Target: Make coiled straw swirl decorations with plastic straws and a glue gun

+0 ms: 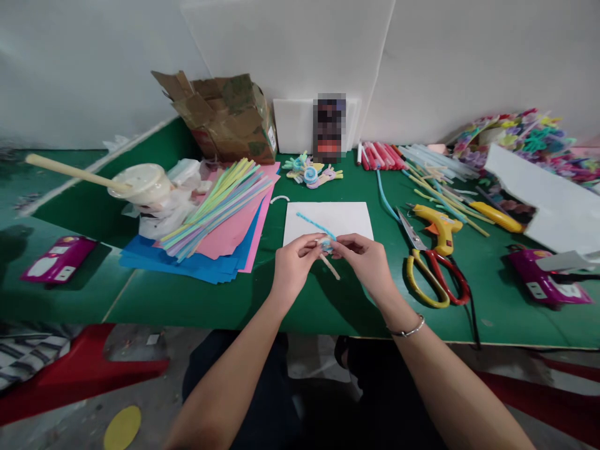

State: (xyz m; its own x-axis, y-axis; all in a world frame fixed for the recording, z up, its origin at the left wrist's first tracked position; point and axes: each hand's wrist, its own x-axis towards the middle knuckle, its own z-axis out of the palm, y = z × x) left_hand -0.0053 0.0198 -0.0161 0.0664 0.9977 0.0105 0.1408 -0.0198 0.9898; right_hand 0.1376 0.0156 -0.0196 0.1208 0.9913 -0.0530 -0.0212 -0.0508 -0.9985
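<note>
My left hand [293, 262] and my right hand [368, 259] meet at the centre of the frame, just above the near edge of the green table [187, 300]. Both are closed into a pinch, thumb and fingertips pressed on the blue straw [313, 224]. Its near end is curled into a small roll between my fingertips, and its free end slants up and to the left over the white sheet [349, 215]. A pale stick [332, 267] pokes out below my fingers, angled down to the right; I cannot tell which hand has it. A thin bracelet [409, 329] sits on my right wrist.

Right of my hands lie scissors [434, 278] with one yellow and one red handle, and just above them a yellow glue gun [439, 226]. Left of the sheet, a bundle of pastel straws [218, 209] rests across a stack of pink and blue paper [220, 259]. Above the sheet lies a small cluster of finished curled pieces [312, 170]. A torn cardboard box [225, 115] stands at the upper left against the wall, with a lidded cup [140, 182] lower left of it. Loose straws [431, 165] spread across the upper right. A purple packet [59, 257] lies at the far left.
</note>
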